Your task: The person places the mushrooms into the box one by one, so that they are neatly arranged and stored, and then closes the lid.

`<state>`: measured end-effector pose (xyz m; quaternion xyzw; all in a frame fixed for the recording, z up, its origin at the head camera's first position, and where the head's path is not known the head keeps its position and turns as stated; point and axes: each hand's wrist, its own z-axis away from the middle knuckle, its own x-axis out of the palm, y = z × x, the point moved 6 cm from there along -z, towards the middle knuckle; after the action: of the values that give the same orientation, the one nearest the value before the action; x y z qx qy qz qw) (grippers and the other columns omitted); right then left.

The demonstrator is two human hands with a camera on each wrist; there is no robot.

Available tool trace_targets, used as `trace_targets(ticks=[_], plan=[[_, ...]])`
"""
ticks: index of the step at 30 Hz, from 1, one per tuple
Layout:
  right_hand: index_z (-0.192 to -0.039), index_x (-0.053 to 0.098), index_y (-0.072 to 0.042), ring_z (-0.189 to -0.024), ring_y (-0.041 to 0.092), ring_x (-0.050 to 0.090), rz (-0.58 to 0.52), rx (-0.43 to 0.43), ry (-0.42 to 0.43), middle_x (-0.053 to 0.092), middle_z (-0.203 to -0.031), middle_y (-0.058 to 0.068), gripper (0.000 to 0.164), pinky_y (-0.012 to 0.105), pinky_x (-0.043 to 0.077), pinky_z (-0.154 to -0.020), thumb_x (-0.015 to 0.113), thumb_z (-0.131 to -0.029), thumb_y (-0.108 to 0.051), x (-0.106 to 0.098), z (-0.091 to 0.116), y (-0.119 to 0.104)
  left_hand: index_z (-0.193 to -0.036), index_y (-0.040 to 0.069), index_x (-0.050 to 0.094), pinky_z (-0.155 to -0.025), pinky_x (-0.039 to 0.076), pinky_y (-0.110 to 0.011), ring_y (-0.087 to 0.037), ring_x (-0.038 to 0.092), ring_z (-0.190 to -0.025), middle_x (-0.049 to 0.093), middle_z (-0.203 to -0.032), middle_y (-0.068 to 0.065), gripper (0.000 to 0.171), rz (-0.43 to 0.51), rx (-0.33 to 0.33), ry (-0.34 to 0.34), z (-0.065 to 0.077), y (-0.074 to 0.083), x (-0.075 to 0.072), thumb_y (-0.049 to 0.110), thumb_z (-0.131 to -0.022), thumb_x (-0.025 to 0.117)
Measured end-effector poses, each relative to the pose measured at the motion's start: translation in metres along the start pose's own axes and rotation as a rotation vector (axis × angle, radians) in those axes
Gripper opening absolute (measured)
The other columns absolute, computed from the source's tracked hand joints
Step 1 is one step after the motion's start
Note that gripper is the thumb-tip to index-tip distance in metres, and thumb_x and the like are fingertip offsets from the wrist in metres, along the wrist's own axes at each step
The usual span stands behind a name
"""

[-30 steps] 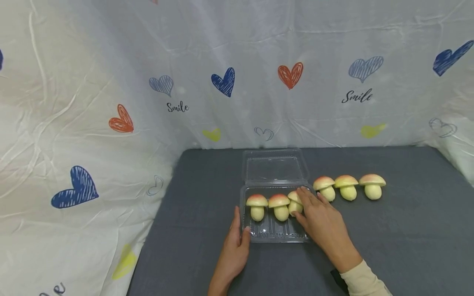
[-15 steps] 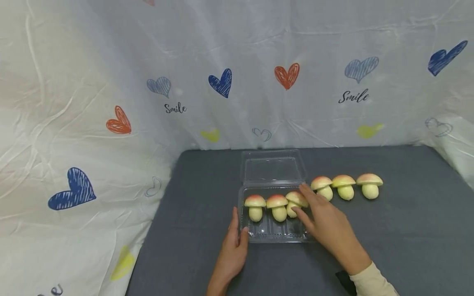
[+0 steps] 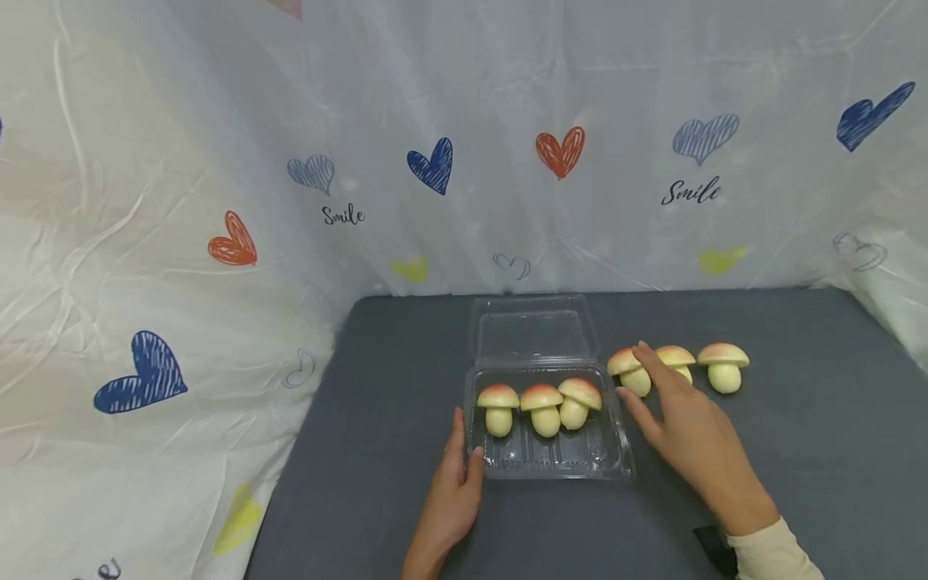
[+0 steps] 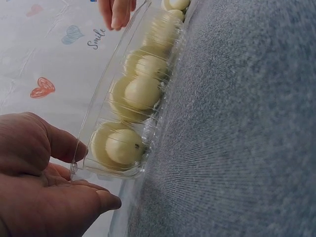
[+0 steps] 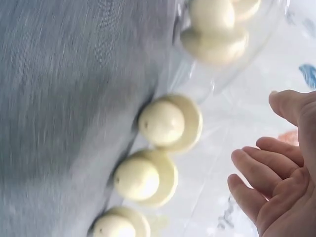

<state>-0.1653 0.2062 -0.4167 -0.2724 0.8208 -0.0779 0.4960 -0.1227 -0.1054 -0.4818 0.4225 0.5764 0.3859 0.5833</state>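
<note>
A hinged clear plastic container point(image 3: 507, 467) lies with its lid folded back. Three toy mushrooms, with reddish-yellow caps and pale stems, lie in its tray: a left one point(image 3: 499, 411), a middle one point(image 3: 544, 411) and a tilted right one point(image 3: 577, 404). My left hand point(image 3: 451, 498) holds the tray's near left corner between fingers and thumb. My right hand point(image 3: 698, 431) hovers with fingers apart over the row of loose mushrooms right of the tray, nearest the first loose mushroom point(image 3: 627, 370). Nothing is in its grasp; the right wrist view shows its open palm point(image 5: 291, 197).
Two more loose mushrooms lie farther right: a partly covered one point(image 3: 674, 358) and an end one point(image 3: 723, 369). The transparent lid point(image 3: 532, 330) lies flat behind the tray on the grey table cloth point(image 3: 391, 387). A white curtain point(image 3: 493, 97) printed with hearts hangs behind.
My right hand has let go of the right mushroom in the tray and moved right, over the loose mushrooms. My left hand stays at the tray's corner.
</note>
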Motion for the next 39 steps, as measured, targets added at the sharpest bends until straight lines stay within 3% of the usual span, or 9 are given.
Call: trace_targets(ticks=[4, 7, 11, 15, 19, 21, 23, 33, 39], plan=[[-0.16, 0.046, -0.009, -0.059, 0.03, 0.065, 0.018, 0.045, 0.002, 0.056, -0.152, 0.023, 0.07, 0.05, 0.046, -0.049, 0.077, -0.1, -0.027, -0.011, -0.002, 0.016, -0.17, 0.005, 0.011, -0.128, 0.011, -0.059, -0.037, 0.01, -0.162, 0.012, -0.176, -0.018, 0.069, -0.006, 0.004, -0.006, -0.001, 0.002, 0.0, 0.01, -0.112, 0.049], [-0.16, 0.045, -0.007, -0.051, 0.027, 0.059, 0.027, 0.07, 0.001, 0.055, -0.153, 0.024, 0.07, 0.052, 0.045, -0.048, 0.076, -0.1, -0.027, -0.016, -0.002, 0.029, -0.17, 0.004, 0.011, -0.128, 0.01, -0.059, -0.037, 0.009, -0.162, 0.011, -0.176, -0.019, 0.069, -0.005, 0.003, -0.009, -0.001, 0.002, 0.0, 0.008, -0.112, 0.049], [-0.162, 0.041, -0.004, -0.062, 0.038, 0.063, 0.038, 0.105, -0.014, 0.051, -0.156, 0.027, 0.073, 0.058, 0.045, -0.052, 0.075, -0.101, -0.025, -0.022, 0.0, 0.046, -0.169, 0.002, 0.011, -0.127, 0.011, -0.061, -0.038, 0.009, -0.161, 0.011, -0.175, -0.02, 0.069, -0.007, 0.015, -0.011, -0.001, 0.002, 0.0, 0.007, -0.112, 0.049], [-0.164, 0.036, -0.003, -0.056, 0.034, 0.058, 0.057, 0.151, -0.041, 0.044, -0.16, 0.029, 0.075, 0.053, 0.042, -0.049, 0.073, -0.102, -0.026, -0.027, 0.001, 0.063, -0.169, 0.001, 0.012, -0.127, 0.011, -0.061, -0.039, 0.01, -0.161, 0.012, -0.175, -0.02, 0.069, -0.012, 0.022, -0.011, -0.001, 0.003, 0.0, 0.008, -0.112, 0.05], [-0.165, 0.033, -0.003, -0.087, 0.056, 0.064, 0.045, 0.188, -0.039, 0.036, -0.166, 0.025, 0.075, 0.068, 0.047, -0.067, 0.071, -0.104, -0.027, -0.034, 0.003, 0.078, -0.169, 0.003, 0.013, -0.127, 0.01, -0.061, -0.039, 0.01, -0.161, 0.013, -0.175, -0.02, 0.069, -0.014, 0.03, -0.011, -0.001, 0.006, -0.001, 0.009, -0.112, 0.051], [-0.165, 0.033, -0.002, -0.111, 0.065, 0.056, 0.036, 0.196, -0.043, 0.032, -0.168, 0.024, 0.075, 0.075, 0.044, -0.08, 0.07, -0.104, -0.028, -0.036, 0.003, 0.083, -0.169, 0.003, 0.014, -0.127, 0.01, -0.062, -0.04, 0.01, -0.161, 0.013, -0.175, -0.021, 0.069, -0.012, 0.031, -0.011, -0.001, 0.006, -0.001, 0.008, -0.111, 0.051], [-0.165, 0.033, -0.001, -0.122, 0.068, 0.049, 0.032, 0.198, -0.048, 0.03, -0.169, 0.025, 0.076, 0.078, 0.042, -0.086, 0.07, -0.104, -0.028, -0.036, 0.004, 0.089, -0.169, 0.002, 0.014, -0.127, 0.01, -0.063, -0.041, 0.009, -0.161, 0.013, -0.175, -0.021, 0.069, -0.007, 0.03, -0.011, -0.001, 0.006, -0.001, 0.007, -0.111, 0.051], [-0.165, 0.027, 0.004, -0.129, 0.069, 0.042, 0.046, 0.221, -0.109, 0.021, -0.171, 0.028, 0.082, 0.08, 0.037, -0.094, 0.072, -0.103, -0.029, -0.034, 0.002, 0.11, -0.169, 0.0, 0.011, -0.128, 0.009, -0.06, -0.038, 0.008, -0.162, 0.01, -0.175, -0.02, 0.069, -0.001, 0.015, -0.024, -0.004, 0.001, -0.001, 0.007, -0.112, 0.048], [-0.165, 0.022, 0.005, -0.117, 0.071, 0.048, 0.069, 0.178, -0.155, 0.016, -0.172, 0.029, 0.089, 0.077, 0.043, -0.085, 0.076, -0.1, -0.025, -0.031, 0.001, 0.119, -0.169, 0.001, 0.012, -0.128, 0.01, -0.059, -0.038, 0.009, -0.161, 0.012, -0.175, -0.019, 0.069, -0.008, 0.002, -0.018, -0.005, 0.001, -0.001, 0.007, -0.112, 0.049]])
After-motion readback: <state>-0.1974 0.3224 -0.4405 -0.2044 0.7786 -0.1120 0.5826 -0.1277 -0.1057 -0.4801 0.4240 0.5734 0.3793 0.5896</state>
